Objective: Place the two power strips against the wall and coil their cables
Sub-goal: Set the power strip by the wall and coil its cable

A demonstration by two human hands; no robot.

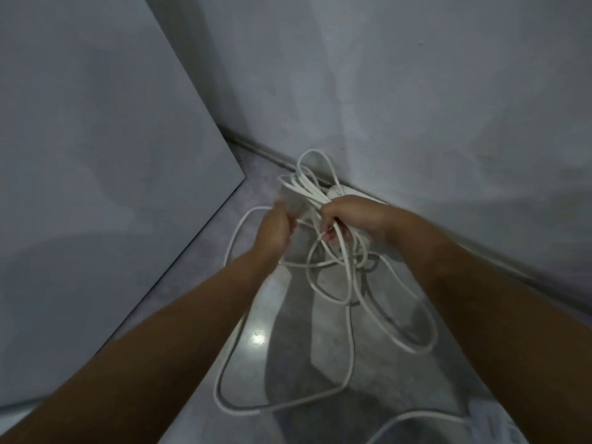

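A tangle of white cable (347, 283) hangs and loops over the grey floor near the wall. My right hand (352, 219) is closed around a bunch of cable loops, which stick up above it. My left hand (278, 229) grips a strand of the same cable just to the left, beside a blurred white piece (290, 195) that may be a plug or strip end. A white power strip (341, 191) lies against the wall's base, mostly hidden behind my right hand. A long loop (224, 379) trails on the floor toward me.
A grey wall (416, 91) runs diagonally on the right with a dark skirting line (256, 149). A large flat grey panel (96, 139) stands on the left. The glossy floor (288, 363) reflects a light spot. Another cable piece (416, 418) lies at the bottom.
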